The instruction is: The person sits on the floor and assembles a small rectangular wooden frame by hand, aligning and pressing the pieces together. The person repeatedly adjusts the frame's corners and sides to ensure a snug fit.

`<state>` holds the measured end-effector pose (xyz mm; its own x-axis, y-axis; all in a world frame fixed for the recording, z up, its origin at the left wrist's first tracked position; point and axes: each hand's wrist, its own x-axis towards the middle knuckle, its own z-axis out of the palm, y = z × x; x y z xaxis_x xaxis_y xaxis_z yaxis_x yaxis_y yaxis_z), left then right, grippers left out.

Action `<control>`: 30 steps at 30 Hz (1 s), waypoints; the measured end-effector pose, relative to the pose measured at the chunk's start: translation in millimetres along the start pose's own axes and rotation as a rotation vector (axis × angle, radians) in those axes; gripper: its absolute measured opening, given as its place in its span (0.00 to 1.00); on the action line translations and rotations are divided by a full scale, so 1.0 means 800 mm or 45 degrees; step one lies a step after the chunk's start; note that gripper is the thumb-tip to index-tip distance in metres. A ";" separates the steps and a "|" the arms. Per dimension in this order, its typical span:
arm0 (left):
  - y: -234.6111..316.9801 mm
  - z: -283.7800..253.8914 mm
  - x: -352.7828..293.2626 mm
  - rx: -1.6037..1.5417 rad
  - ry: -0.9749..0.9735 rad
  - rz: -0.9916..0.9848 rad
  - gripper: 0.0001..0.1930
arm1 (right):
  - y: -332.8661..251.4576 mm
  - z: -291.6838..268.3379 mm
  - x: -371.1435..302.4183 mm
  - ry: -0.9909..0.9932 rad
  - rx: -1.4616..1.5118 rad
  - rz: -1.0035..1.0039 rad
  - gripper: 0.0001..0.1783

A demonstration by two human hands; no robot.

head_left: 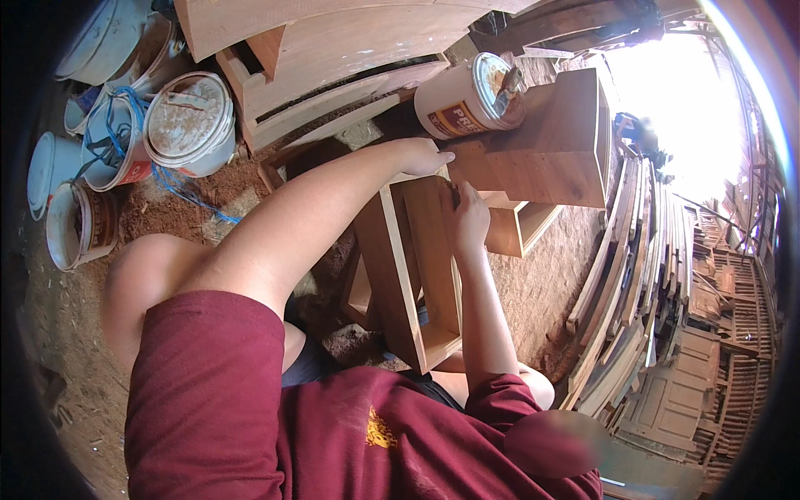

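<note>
An open wooden drawer frame (pixel 435 250) stands tilted in front of me, its near end between my legs. My left hand (pixel 423 157) is closed over the far end of this drawer, thumb side to the right, with most of its fingers hidden. Just right of it, my right hand (pixel 470 218) makes a fist at the drawer's right far corner. Something small and dark shows at the right hand's curled fingers, too hidden to name. Beyond both hands lies a wooden box (pixel 542 154), and a second drawer (pixel 525 227) sits under its near edge.
A lidded white bucket (pixel 454 100) stands behind the box. More buckets (pixel 190 125) with blue twine (pixel 187 190) crowd the far left. A large wooden cabinet (pixel 333 50) rises at the back. Stacked planks (pixel 621 267) and a panelled door (pixel 671 379) lie on the right.
</note>
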<state>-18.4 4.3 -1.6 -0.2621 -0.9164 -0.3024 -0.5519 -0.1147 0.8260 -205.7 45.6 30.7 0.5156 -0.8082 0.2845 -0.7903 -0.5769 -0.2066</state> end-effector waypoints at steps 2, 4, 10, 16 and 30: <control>-0.004 0.001 0.000 -0.010 0.057 0.008 0.37 | -0.004 0.001 0.005 0.031 0.018 -0.048 0.11; -0.004 0.004 0.004 -0.020 0.077 0.019 0.37 | -0.004 0.007 0.023 0.081 0.037 -0.115 0.11; -0.003 0.002 0.004 -0.026 0.022 0.025 0.38 | 0.012 0.012 0.009 0.037 -0.056 -0.015 0.14; -0.001 -0.002 -0.003 0.010 0.059 0.024 0.39 | 0.012 -0.023 -0.063 0.009 -0.042 0.057 0.14; 0.000 -0.002 -0.002 -0.014 0.026 0.029 0.41 | 0.016 -0.030 -0.096 0.060 -0.050 -0.067 0.07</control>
<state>-17.0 4.9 -0.5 -0.2578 -0.9266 -0.2739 -0.5374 -0.0980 0.8376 -263.2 102.9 28.6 0.5413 -0.7700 0.3377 -0.7754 -0.6125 -0.1538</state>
